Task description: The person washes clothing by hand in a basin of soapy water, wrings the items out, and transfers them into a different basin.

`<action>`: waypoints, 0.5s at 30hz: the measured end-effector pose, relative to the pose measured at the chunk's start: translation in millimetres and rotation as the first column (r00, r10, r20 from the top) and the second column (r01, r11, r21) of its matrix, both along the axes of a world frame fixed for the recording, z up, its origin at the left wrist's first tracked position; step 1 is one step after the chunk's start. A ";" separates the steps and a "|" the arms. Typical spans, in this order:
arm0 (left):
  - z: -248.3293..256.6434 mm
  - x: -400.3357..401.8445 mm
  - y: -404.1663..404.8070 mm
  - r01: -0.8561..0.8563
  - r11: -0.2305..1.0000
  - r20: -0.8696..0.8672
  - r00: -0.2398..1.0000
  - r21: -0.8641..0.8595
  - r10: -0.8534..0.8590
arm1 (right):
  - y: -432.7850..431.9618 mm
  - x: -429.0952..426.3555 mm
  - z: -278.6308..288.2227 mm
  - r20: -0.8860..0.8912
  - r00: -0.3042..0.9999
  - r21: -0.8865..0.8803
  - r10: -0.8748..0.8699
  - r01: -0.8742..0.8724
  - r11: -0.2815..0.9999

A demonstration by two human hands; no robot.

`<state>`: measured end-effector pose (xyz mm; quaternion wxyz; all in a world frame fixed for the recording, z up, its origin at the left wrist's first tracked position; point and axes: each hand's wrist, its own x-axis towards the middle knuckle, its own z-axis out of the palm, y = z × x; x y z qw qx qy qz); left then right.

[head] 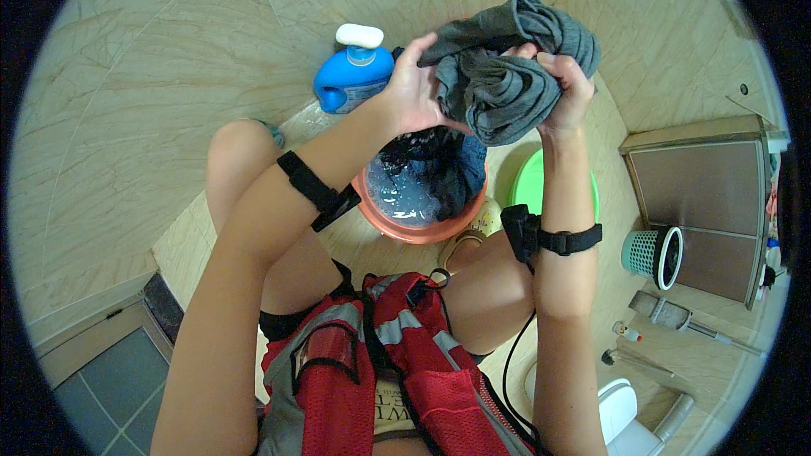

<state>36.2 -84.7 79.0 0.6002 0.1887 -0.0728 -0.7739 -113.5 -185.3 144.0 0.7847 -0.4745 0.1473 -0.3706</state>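
Observation:
My right hand [567, 92] grips a bunched, twisted dark grey cloth [513, 95], its thumb over the folds. At the cloth's left side is my left hand [421, 85], palm up with thumb and fingers apart, touching or supporting it. Below the hands, an orange basin [405, 234] holds sudsy water [402, 193] and dark wet clothes [453, 171]. Left of the cloth a blue detergent bottle [355, 76] stands by the wall, and a white bar of soap [360, 35] appears on its cap.
A bright green basin [535, 183] sits partly behind my right forearm. Further right are a teal perforated basket [643, 253], a framed cabinet or panel [703, 202], a long-handled mop or squeegee [671, 313] and a white toilet [621, 408]. My shoe [485, 218] is beside the orange basin.

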 end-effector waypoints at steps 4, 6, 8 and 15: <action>10.3 -19.5 -7.0 -0.091 0.996 -0.004 0.996 -0.019 0.091 | 26.0 13.2 15.0 -0.105 0.951 -0.381 -0.291 0.232 0.895; -4.2 -26.0 -23.5 -0.210 0.977 0.026 0.977 0.023 0.210 | 26.6 25.5 10.2 -0.082 0.954 -0.476 -0.288 0.216 0.852; -3.7 -39.8 -35.7 -0.282 0.958 -0.062 0.957 0.052 0.285 | 16.0 27.8 -6.6 -0.090 0.955 -0.487 -0.281 0.204 0.849; -24.1 -42.7 -46.9 -0.357 0.933 0.141 0.922 -0.049 0.360 | 24.6 20.9 4.9 -0.096 0.936 -0.603 -0.338 0.215 0.768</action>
